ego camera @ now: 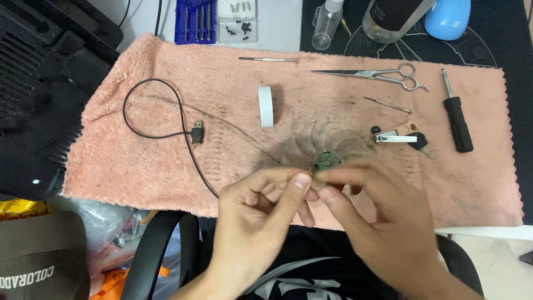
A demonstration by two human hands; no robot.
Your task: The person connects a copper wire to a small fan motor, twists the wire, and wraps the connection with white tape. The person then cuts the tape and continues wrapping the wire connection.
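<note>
Pinching the green hub of a clear plastic fan (325,145) between fingertips, the left hand (261,214) and right hand (377,216) hold it just above the pink towel (155,161), whose nap catches small parts, its black USB cable (166,128) trailing left.

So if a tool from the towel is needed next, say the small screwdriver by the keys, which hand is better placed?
Probably the right hand: the small screwdriver lies on its side of the towel. Both hands pinch the clear fan, so the left hand would have to hold it alone.
</note>
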